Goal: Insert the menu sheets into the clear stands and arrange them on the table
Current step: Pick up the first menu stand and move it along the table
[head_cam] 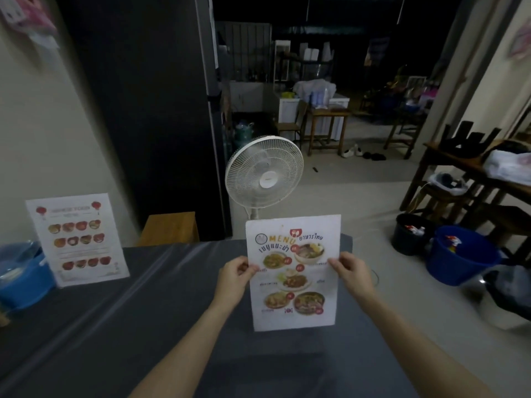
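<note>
I hold a white menu sheet (293,271) with food photos upright above the grey table (129,305), near its right side. My left hand (234,278) pinches the sheet's left edge and my right hand (352,275) pinches its right edge, both about halfway up. It is unclear whether this sheet sits inside a clear stand. A second menu (77,239) with rows of dish photos stands upright at the table's far left, apparently in a clear stand.
A blue basin (20,280) sits at the table's left edge. A white pedestal fan (264,173) stands just beyond the table, with a wooden stool (169,228) to its left. Blue (459,257) and black (411,234) buckets stand on the floor at right.
</note>
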Tool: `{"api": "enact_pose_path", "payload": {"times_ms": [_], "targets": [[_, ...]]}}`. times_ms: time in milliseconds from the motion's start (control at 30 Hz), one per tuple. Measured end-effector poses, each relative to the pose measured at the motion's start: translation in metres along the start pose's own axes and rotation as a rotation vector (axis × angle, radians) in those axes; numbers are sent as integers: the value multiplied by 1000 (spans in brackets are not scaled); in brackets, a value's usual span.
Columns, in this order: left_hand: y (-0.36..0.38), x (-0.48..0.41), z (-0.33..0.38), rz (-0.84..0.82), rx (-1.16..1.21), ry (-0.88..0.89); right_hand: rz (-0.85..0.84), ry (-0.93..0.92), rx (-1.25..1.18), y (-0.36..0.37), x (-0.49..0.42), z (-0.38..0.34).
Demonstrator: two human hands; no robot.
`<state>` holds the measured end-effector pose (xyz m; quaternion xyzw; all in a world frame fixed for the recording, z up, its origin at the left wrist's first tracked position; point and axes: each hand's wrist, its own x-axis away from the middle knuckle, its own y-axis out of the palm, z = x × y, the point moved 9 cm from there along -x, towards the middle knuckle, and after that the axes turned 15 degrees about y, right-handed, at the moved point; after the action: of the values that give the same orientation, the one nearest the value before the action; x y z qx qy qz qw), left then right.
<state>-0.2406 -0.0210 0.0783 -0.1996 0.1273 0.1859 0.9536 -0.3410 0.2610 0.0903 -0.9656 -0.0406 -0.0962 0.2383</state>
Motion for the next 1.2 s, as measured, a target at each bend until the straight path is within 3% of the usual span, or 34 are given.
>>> {"api": "enact_pose_path", "payload": {"times_ms": [233, 600, 1200], "targets": [[40, -82, 13, -15, 28, 3, -5, -12, -17, -31, -86, -25], [112, -194, -34, -50, -32, -71, -36, 70, -68, -39, -216, -26], [163, -228, -94, -55, 9, -160, 3, 131, -65, -19, -292, 21]]}}
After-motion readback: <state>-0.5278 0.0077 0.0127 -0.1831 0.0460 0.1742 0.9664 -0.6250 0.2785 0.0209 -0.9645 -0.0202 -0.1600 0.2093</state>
